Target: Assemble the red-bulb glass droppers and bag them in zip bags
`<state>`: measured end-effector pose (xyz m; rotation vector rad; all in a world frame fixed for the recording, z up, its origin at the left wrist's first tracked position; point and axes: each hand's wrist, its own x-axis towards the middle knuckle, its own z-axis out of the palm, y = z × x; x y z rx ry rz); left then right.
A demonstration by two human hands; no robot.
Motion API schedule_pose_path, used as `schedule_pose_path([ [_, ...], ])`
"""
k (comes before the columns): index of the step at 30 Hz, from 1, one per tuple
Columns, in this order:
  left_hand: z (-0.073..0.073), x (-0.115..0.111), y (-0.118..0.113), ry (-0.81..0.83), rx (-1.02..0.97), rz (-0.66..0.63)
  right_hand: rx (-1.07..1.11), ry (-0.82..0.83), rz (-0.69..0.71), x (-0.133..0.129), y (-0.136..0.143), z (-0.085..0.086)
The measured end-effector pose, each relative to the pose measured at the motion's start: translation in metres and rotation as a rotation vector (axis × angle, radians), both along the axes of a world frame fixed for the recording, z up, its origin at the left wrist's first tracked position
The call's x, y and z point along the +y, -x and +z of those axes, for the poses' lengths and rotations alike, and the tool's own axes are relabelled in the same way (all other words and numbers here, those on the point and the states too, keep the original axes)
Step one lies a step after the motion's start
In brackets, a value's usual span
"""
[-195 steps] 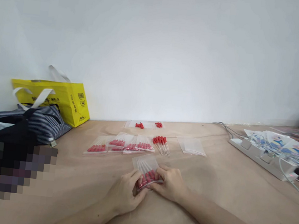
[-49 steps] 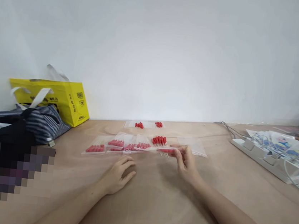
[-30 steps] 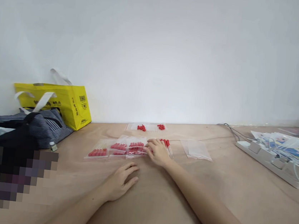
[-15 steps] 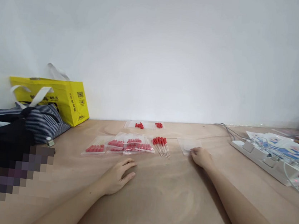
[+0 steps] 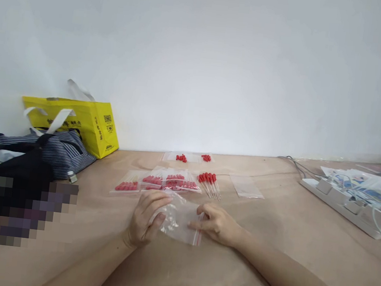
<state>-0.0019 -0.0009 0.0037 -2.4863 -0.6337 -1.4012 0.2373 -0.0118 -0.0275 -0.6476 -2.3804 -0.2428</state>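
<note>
In front of me a clear zip bag with a red line along its right edge lies between my hands. My right hand pinches it near that edge with thumb and fingers. At the bag's left end rests my left hand, thumb and fingers apart, touching the plastic. Just beyond are several loose droppers with red bulbs and thin clear stems, side by side. Filled zip bags of red-bulbed droppers overlap to their left. Another flat zip bag lies right of the loose droppers.
Small red bulbs lie on clear bags by the wall. A yellow bag, a striped bag and a black bag crowd the left. On the right stands a white power strip with cables, beside printed sheets.
My right hand has come back toward the middle with a zip bag from the right. My left hand has moved slightly to meet that bag's left end.
</note>
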Motion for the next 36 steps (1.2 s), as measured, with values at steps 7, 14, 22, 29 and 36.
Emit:
schedule_pose_path([
  [7,0.006,-0.01,-0.009,0.526,0.484,-0.134,-0.034,0.2,0.036,0.003,0.006,-0.003],
  [14,0.0,-0.006,-0.005,0.689,0.459,-0.094,0.15,0.355,-0.132,0.003,-0.005,-0.002],
  [22,-0.009,-0.004,-0.01,0.687,0.496,-0.015,0.154,0.431,-0.084,0.001,-0.01,0.0],
  [29,-0.005,-0.005,-0.01,0.717,0.526,0.03,0.18,0.468,-0.019,-0.005,-0.014,0.004],
  [36,-0.005,-0.004,-0.01,0.783,0.534,0.029,0.193,0.479,-0.013,-0.007,-0.018,0.005],
])
